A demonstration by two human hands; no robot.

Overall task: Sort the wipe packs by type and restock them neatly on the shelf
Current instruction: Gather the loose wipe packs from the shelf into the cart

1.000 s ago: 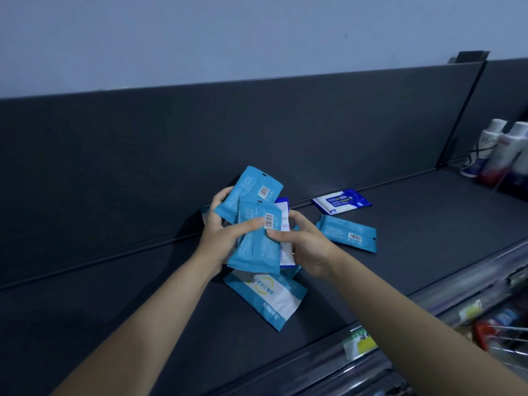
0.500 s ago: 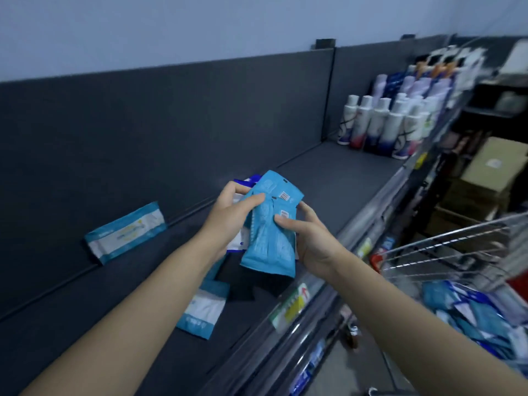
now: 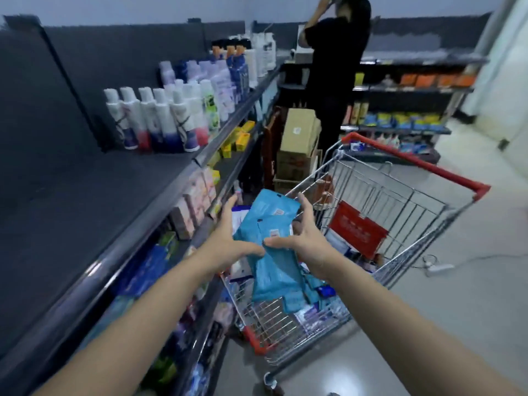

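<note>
**Fingers point(image 3: 230, 202) spread wide round a stack of wipe packs point(image 3: 271, 252) above the cart point(image 3: 423, 164)**

Fingers of both hands are splayed, not curled tight, likely because slippery pouches slide apart unless their edges are fenced in. At far left, the dark shelf point(image 3: 85, 210) shows a bare stretch in front of a row of white bottles point(image 3: 160, 121), and I judge that stretch to be where the packs belong. The left hand point(image 3: 228, 240) runs its fingers up the stack's left edge and lays its thumb across the front, pinching the packs. The light blue packs overlap unevenly with their barcodes facing up. They hang in the air between the two palms, just right of the shelf's front rail and over the cart's near end. The right hand point(image 3: 304, 238) mirrors the left: its thumb meets the other thumb at the middle of the stack, and its fingers reach up at the upper right corner. Beneath them, loose packs point(image 3: 303, 298) lie in the wire basket. Farther back, a person in black point(image 3: 340, 67) stands at other shelving.
</note>
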